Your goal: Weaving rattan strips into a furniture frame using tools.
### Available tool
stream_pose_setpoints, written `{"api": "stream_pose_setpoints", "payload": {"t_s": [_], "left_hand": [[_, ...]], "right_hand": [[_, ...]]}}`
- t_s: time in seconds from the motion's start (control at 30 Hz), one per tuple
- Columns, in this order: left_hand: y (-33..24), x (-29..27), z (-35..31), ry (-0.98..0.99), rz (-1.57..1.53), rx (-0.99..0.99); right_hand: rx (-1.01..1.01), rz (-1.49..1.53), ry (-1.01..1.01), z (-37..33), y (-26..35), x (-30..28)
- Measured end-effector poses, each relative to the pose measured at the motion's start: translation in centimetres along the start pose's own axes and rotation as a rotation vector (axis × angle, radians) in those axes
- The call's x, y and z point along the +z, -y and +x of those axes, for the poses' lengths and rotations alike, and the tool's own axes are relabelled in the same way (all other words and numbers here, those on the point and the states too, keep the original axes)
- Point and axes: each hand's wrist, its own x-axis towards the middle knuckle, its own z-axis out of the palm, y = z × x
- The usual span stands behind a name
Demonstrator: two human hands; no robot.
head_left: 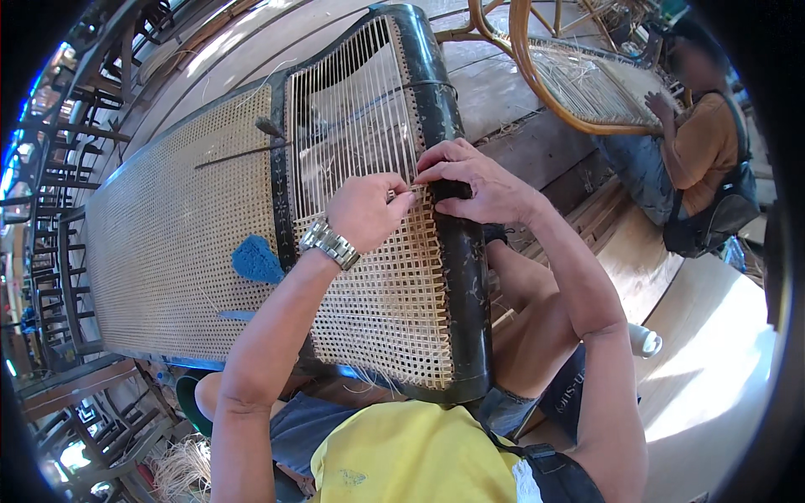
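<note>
A black wooden frame (466, 327) lies across my lap, its panel partly woven with cane. The near part of the panel is close cane mesh (381, 306); the far part has only lengthwise strands (356, 101). At the border between them, my left hand (369, 211), wearing a metal watch, pinches a thin cane strand (409, 189) near the right rail. My right hand (482, 180) reaches over that rail, thumb and fingertips closed at the same strand; their exact grip is partly hidden. A thin dark rod (239, 154) lies across the panel to the left.
A blue sponge-like pad (257, 259) rests on the finished mesh (159, 226) at left. Beyond the right rail, another person (704, 147) sits at a curved rattan frame (537, 80). Dark chair frames (67, 277) stand along the left; loose cane (184, 465) lies lower left.
</note>
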Motion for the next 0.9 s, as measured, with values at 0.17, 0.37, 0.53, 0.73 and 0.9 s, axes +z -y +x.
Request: {"api": "stream_pose_setpoints", "payload": {"t_s": [0.17, 0.37, 0.53, 0.73, 0.9], "left_hand": [[0.3, -0.3, 0.9, 0.008, -0.132, -0.020], [-0.4, -0.2, -0.8, -0.039, 0.187, 0.024], [-0.3, -0.3, -0.1, 0.003, 0.058, 0.001], [-0.6, -0.3, 0.1, -0.021, 0.039, 0.016], [-0.4, -0.4, -0.3, -0.092, 0.040, 0.088]], "right_hand": [[0.037, -0.055, 0.001, 0.2, 0.4, 0.4], [0.068, 0.095, -0.059, 0.1, 0.1, 0.0], [0.044, 0.053, -0.024, 0.2, 0.2, 0.1], [0.012, -0.034, -0.052, 0.2, 0.0, 0.4], [0.038, -0.004, -0.093, 0.9, -0.2, 1.0]]}}
